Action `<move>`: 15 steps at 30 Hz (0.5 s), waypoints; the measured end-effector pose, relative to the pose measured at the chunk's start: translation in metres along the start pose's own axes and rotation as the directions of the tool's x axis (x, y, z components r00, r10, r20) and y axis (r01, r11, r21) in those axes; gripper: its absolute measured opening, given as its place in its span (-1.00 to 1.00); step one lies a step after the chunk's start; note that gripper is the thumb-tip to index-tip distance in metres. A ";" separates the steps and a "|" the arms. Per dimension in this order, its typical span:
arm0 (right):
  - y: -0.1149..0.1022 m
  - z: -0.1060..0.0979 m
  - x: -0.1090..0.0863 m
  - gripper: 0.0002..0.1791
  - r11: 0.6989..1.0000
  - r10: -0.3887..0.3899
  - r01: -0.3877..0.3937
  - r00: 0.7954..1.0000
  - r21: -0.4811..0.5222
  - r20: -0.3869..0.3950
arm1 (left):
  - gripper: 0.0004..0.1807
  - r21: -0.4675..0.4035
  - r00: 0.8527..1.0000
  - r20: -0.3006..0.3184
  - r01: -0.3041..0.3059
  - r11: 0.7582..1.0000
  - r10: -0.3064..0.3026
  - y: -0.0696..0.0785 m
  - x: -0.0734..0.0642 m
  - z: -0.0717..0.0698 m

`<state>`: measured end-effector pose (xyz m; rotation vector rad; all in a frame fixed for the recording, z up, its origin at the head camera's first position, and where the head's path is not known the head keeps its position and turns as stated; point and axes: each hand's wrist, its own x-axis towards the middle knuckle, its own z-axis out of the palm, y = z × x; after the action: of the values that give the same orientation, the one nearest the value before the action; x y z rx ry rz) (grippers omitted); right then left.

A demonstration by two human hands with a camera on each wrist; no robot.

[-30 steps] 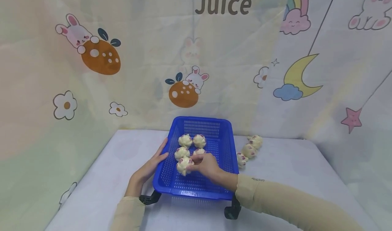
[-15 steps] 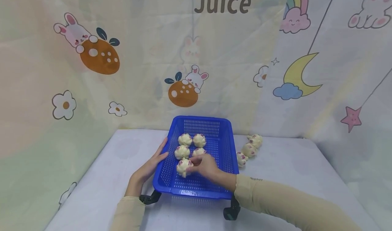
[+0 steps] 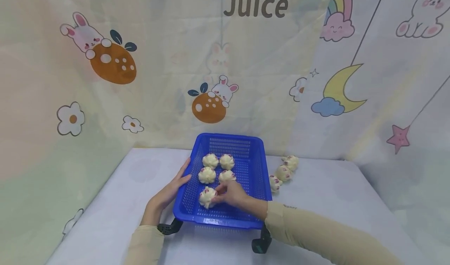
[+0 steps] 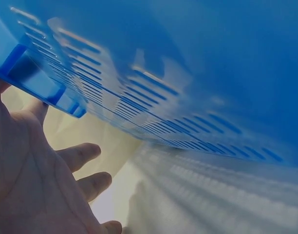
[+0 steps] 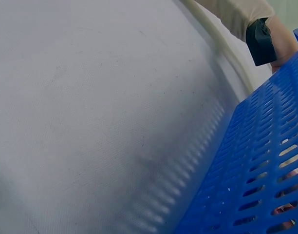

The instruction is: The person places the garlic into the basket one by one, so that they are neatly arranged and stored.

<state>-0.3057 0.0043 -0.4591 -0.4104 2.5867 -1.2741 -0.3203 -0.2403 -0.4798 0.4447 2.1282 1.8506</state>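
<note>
A blue slotted plastic basket [image 3: 225, 221] holds several cream garlic bulbs with purple streaks. My right hand [image 3: 232, 193] reaches in over the right side and pinches the nearest garlic bulb [image 3: 207, 198] between thumb and fingers, low over the basket floor. Behind it sit another bulb [image 3: 206, 175] and one [image 3: 227, 176] partly covered by the hand. Two more stand at the far end. My left hand [image 3: 170, 190] rests against the left rim; in the left wrist view the left hand [image 4: 37, 170] has its fingers extended along the outside. The right hand is mostly hidden behind the wall in the right wrist view.
Outside the basket on the right, a row of garlic bulbs [image 3: 283, 173] lies on the white table [image 3: 316, 202]. A printed cloth backdrop [image 3: 158, 61] stands behind. Black wrist mounts [image 3: 261, 241] show below the basket's near corners.
The garlic bulb in my right hand has come slightly toward the basket's near end, leaving a gap to the bulb behind it. My left hand stays at the rim.
</note>
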 end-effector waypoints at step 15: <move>0.000 -0.002 0.004 -0.65 0.999 0.007 -0.008 1.000 -0.032 -0.024 | -0.33 0.034 1.000 -0.004 0.004 0.999 -0.004 0.002 0.000 0.000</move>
<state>-0.3100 0.0048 -0.4579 -0.3933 2.6287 -1.2438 -0.3206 -0.2402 -0.4774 0.4442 2.1645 1.8173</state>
